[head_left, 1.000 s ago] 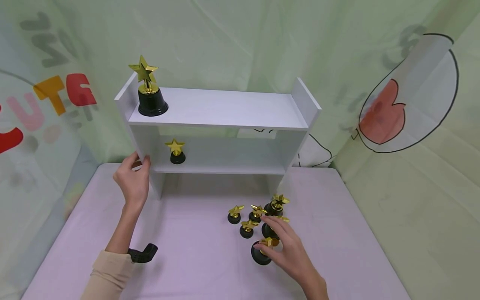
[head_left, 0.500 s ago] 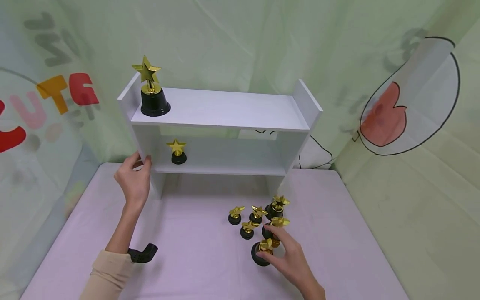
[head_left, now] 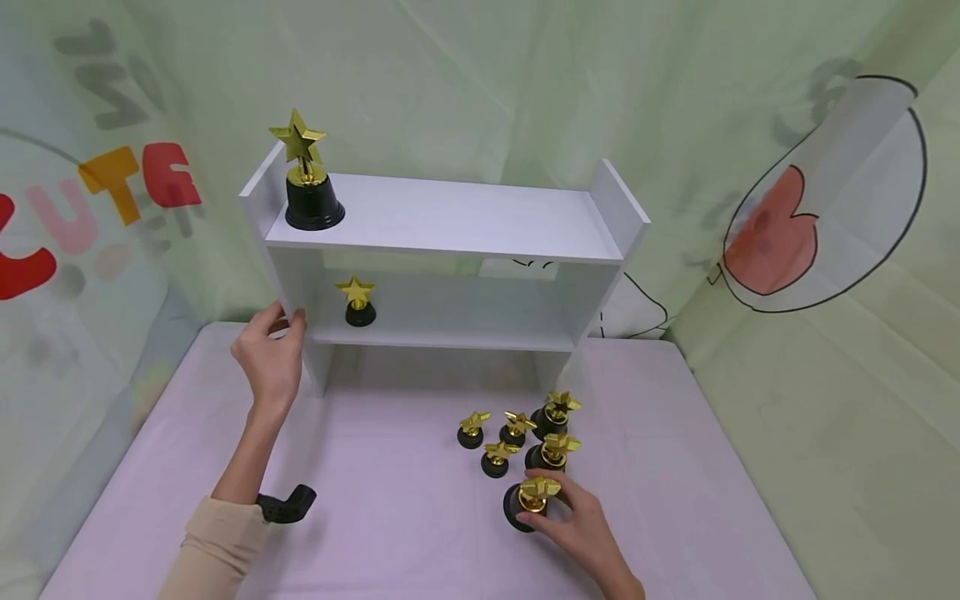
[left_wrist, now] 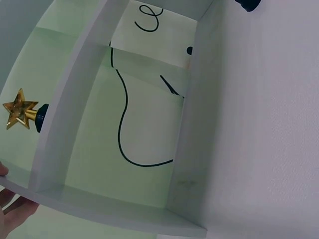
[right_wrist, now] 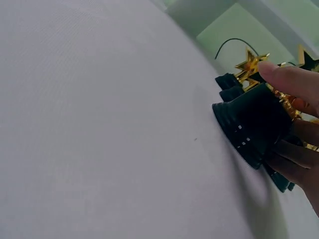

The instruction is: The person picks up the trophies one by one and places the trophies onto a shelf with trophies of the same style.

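Note:
My left hand pinches the left side panel of a white shelf, thumb on one face and fingers on the other. At the front of a cluster on the table, my right hand has its thumb and fingers curled round a large star trophy with a black base. In the right wrist view this trophy's black base stands close over the cloth, thumb at its upper edge. Right behind it are another large trophy and a third; small trophies sit to their left.
A large star trophy stands at the left end of the top shelf, a small one at the left of the middle shelf. A pale cloth covers the table. Printed curtains hang behind and beside it.
My right hand has come down and nearer, its fingers going from spread over the large trophies to closing round the front one. The left hand stays on the shelf panel.

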Demonstrator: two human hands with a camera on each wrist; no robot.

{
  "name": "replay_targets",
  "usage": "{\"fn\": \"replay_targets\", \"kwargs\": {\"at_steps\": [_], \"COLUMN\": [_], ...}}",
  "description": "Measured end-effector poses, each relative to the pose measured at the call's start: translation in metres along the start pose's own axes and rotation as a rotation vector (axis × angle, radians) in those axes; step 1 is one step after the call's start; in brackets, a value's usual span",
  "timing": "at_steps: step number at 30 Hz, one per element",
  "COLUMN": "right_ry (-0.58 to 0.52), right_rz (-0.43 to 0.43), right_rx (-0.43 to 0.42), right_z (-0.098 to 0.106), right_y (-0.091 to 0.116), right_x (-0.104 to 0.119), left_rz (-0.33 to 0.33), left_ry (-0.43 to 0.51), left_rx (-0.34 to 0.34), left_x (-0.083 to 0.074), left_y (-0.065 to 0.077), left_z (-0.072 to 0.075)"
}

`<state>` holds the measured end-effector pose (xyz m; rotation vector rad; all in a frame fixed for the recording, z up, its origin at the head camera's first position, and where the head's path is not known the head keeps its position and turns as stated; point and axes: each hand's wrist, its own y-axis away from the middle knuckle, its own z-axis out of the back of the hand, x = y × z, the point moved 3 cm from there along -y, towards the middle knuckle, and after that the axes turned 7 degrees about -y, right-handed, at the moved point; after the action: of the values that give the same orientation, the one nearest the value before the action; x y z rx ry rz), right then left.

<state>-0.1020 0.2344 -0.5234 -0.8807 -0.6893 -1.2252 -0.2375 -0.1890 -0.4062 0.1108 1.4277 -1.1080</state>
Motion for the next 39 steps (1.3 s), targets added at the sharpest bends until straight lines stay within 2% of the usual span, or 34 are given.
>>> {"fn": "replay_targets", "kwargs": {"at_steps": [3,8,14,17,26,34,39], "right_ry": [-0.03,-0.035,-0.024,-0.03,-0.015,0.008,-0.027], "right_rz": [0.008,-0.065,-0.026,-0.033,-0.005,0.106,0.186], "right_rx": [0.01,-0.001,-0.024,-0.024,0.023,0.075,0.091], "right_z": [-0.001,-0.003,-0.004,-0.004,0.0,0.009,0.012], "right_y": [0.002,0.005,0.006,0.005,0.002,-0.001,-0.008], "right_x": [-0.005,-0.014,-0.018,-0.017,0.001,0.025,0.042], "left_rz": [-0.005,-0.001,0.005,-0.001,-0.009,-0.017,-0.018], "left_ry": [0.002,0.005,0.006,0.009,0.002,-0.008,-0.001], "left_rx": [0.001,0.002,-0.001,-0.001,-0.007,-0.002,0.004], "left_x": [0.0,-0.001,0.0,0.0,-0.002,-0.001,-0.001], "left_y": [0.0,0.0,-0.001,-0.002,-0.002,-0.001,0.001], "left_z": [0.0,0.0,0.0,-0.001,-0.001,0.0,-0.001]}}
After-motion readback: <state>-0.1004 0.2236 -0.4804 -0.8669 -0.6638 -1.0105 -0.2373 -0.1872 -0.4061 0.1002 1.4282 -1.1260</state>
